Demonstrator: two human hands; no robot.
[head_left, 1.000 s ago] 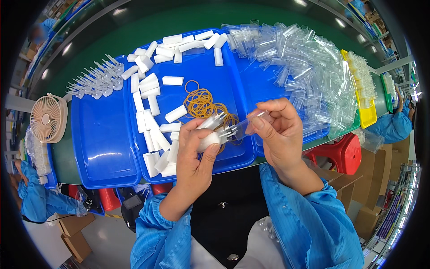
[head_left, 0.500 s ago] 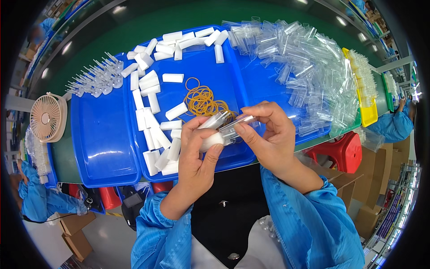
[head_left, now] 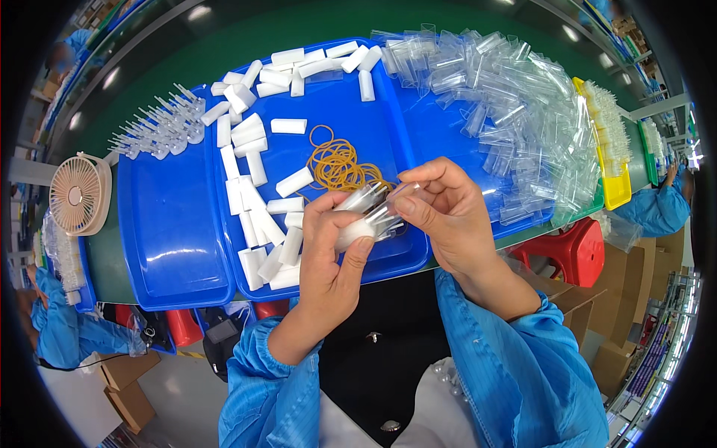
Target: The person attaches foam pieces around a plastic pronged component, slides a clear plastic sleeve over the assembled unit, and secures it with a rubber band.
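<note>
My left hand (head_left: 327,257) is closed around a white foam-like block (head_left: 351,235) with clear plastic pieces (head_left: 364,200) lying against it. Between the thumb and fingers of my right hand (head_left: 455,220) is a clear curved plastic sheet (head_left: 387,212), its near end meeting the bundle in my left hand. How the pieces fit together is partly hidden by my fingers. Just beyond my hands, a heap of yellow-brown rubber bands (head_left: 336,163) lies in the middle blue tray (head_left: 343,112). Many similar white blocks (head_left: 288,126) line that tray's left and far sides.
Clear plastic sheets (head_left: 523,112) are heaped over the right blue tray (head_left: 437,134). At left stand another blue tray (head_left: 175,254), white stemmed parts (head_left: 164,123) and a round fan (head_left: 81,196). A red stool (head_left: 571,250) is beside the table at right.
My right hand has turned slightly, and its fingers now sit further along the clear sheet, closer to my left hand. My left hand keeps its hold, almost unmoved.
</note>
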